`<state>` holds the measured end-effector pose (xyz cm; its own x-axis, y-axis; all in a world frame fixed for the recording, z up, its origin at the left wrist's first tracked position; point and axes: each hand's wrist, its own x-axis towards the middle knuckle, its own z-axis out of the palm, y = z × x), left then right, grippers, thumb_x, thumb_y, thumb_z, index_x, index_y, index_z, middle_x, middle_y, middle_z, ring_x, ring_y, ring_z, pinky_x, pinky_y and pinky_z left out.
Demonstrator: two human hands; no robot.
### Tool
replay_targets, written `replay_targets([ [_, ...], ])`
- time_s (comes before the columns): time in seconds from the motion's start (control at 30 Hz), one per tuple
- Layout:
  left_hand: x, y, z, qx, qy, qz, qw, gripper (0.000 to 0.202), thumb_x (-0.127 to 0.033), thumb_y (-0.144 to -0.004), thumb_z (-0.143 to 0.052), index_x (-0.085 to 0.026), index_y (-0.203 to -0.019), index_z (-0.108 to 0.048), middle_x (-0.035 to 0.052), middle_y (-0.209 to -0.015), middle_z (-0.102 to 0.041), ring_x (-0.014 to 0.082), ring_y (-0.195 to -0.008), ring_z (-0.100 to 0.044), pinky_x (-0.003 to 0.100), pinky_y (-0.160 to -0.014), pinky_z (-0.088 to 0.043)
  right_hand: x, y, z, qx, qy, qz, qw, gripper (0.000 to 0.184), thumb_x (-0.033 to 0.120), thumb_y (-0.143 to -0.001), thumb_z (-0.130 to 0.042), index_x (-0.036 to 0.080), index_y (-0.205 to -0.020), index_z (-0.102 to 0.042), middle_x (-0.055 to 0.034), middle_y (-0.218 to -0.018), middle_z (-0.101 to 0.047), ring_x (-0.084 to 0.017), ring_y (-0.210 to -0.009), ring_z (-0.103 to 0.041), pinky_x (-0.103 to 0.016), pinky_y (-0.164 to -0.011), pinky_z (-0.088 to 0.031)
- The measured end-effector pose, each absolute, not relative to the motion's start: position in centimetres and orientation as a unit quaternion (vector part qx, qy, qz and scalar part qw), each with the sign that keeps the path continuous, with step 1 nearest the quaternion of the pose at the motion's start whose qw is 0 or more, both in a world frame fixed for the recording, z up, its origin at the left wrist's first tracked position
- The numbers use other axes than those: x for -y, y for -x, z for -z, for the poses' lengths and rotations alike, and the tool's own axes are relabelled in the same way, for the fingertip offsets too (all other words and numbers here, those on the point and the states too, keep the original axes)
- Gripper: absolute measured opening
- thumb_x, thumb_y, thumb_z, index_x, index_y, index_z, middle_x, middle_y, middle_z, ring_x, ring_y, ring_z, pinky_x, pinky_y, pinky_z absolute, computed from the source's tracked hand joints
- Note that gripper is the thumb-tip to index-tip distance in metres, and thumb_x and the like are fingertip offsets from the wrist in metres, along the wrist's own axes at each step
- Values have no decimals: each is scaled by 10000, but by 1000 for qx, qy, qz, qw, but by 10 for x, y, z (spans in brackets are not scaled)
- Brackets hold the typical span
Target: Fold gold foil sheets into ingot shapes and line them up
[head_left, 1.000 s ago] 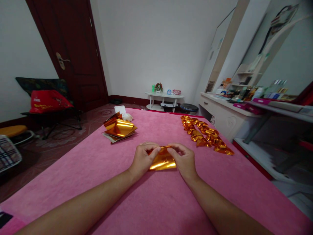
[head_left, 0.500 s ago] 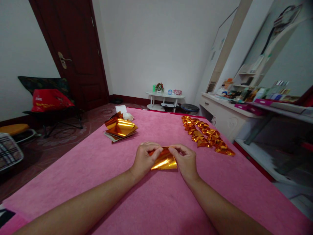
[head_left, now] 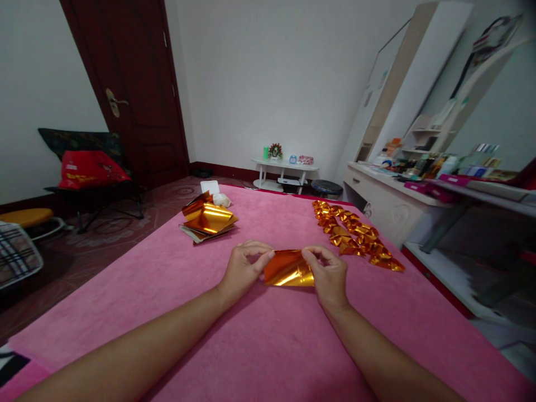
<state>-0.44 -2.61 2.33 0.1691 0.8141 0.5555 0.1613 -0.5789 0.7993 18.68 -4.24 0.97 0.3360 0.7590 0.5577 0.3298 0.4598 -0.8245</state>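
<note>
Stack of gold sheets [head_left: 208, 219] at left on pink cloth [head_left: 272, 346], row of folded gold pieces [head_left: 355, 234] at right, dark door [head_left: 138, 95] beyond

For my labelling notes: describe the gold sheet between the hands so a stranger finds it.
On the pink cloth, find where the left hand and right hand meet. The gold foil sheet is pinched between them: one single piece, unlike the stack at left or the folded pieces at right.
</note>
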Motion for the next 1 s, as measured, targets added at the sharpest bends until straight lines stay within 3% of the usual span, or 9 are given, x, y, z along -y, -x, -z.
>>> replay_targets([
  [0.37, 21, 8, -21, -356, -662, -555, 356, 147, -257, -774, -638, -163, -697, -722, 58, -771, -706, 174, -760, -648, 265, -714, -507, 40, -191, -8, 538, 504, -149, 659, 158, 327, -745, -661, 173, -751, -699, -9, -708, -670, -169, -671, -600, -279, -638, -467],
  [1.0, 21, 7, -20, -374, -633, -588, 339, 100, -211, -734, -661, -158, -655, -694, 41, -741, -710, 152, -707, -654, 243, -674, -517, 40, -188, -8, 532, 497, -152, 669, 142, 312, -740, -676, 174, -747, -708, -8, -703, -677, -165, -662, -600, -273, -633, -469],
])
